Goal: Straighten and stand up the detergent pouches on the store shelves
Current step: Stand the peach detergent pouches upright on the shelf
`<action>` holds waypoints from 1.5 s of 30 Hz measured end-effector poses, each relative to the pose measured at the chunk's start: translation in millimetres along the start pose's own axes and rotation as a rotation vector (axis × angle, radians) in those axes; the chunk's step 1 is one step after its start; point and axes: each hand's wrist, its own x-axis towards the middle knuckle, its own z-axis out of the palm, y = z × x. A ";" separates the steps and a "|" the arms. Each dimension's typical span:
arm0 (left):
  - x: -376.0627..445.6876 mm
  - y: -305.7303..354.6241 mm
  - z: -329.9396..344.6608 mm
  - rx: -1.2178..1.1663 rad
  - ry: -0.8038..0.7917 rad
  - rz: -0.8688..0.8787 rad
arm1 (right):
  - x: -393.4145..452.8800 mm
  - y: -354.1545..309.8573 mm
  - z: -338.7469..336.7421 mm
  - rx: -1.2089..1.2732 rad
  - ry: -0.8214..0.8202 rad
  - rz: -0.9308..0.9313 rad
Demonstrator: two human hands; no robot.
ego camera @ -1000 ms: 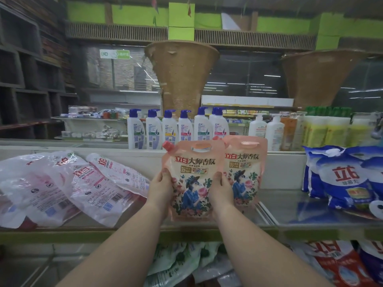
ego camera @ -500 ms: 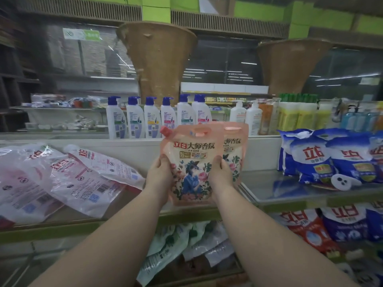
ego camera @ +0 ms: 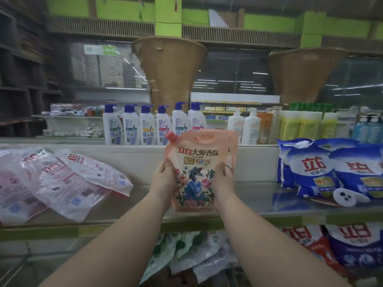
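Note:
A pink floral detergent pouch (ego camera: 196,160) with a red cap stands upright on the metal shelf (ego camera: 257,195). My left hand (ego camera: 163,175) grips its left edge and my right hand (ego camera: 223,179) grips its right edge. A second pink pouch (ego camera: 233,154) stands directly behind it, almost wholly hidden, with only its right edge showing. Several pale pink pouches (ego camera: 68,179) lie flat and overlapping on the left part of the same shelf.
Blue washing-powder bags (ego camera: 335,168) stand at the shelf's right end. White pump bottles (ego camera: 149,125) line the ledge behind. Below, green-white pouches (ego camera: 186,251) lie in a heap, with red and blue bags (ego camera: 350,245) to their right.
Both hands have slid the front pouch rightwards, so it now covers the second pouch that stood beside it. The view has also shifted.

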 end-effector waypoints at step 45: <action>6.2 -68.2 82.3 -0.070 0.013 -0.189 | 44.7 21.3 -80.2 0.073 -0.194 0.151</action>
